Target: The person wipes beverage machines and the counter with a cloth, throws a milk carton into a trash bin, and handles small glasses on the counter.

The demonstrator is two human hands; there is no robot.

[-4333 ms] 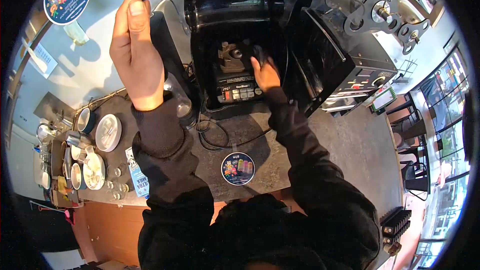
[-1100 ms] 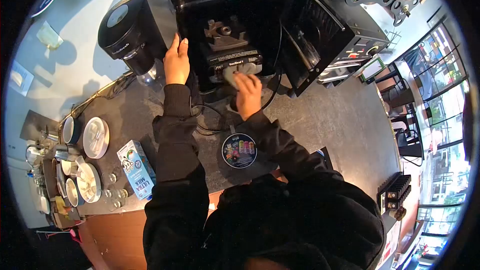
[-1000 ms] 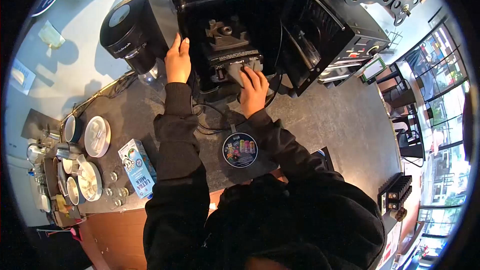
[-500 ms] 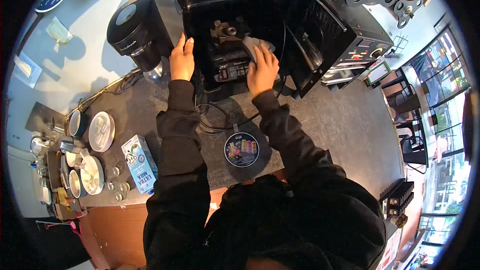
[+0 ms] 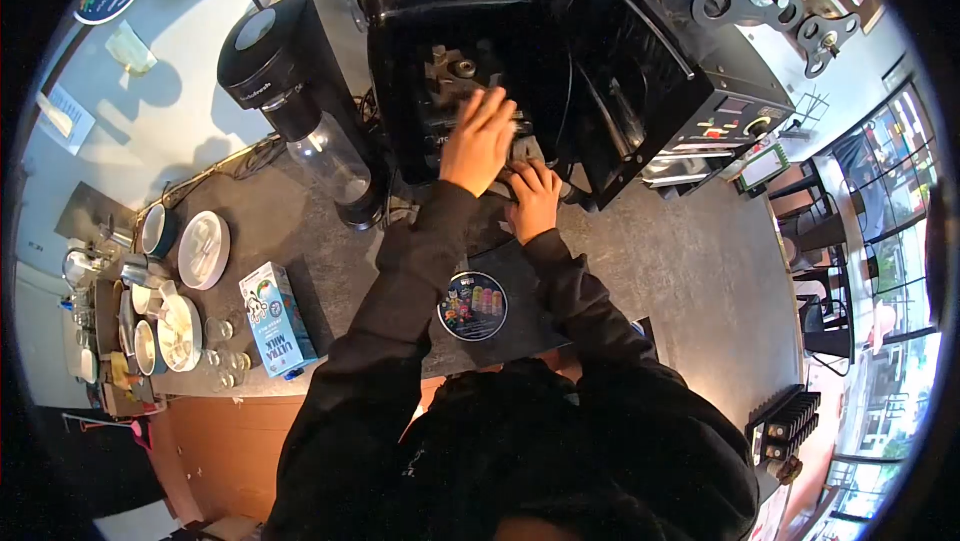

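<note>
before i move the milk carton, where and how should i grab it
Probably mid-body on the milk carton, across its narrow width, from the right: it is long and boxy, with bare counter that side and glasses close on its left.

The bare left hand [image 5: 480,146] is spread flat, back up, its fingers extended forward. Just right of it and nearer the body sits the bare right hand [image 5: 538,206], fingers bent. Behind them, a long black fabric left sleeve [image 5: 405,281] and matching right sleeve [image 5: 590,309] converge.
</note>
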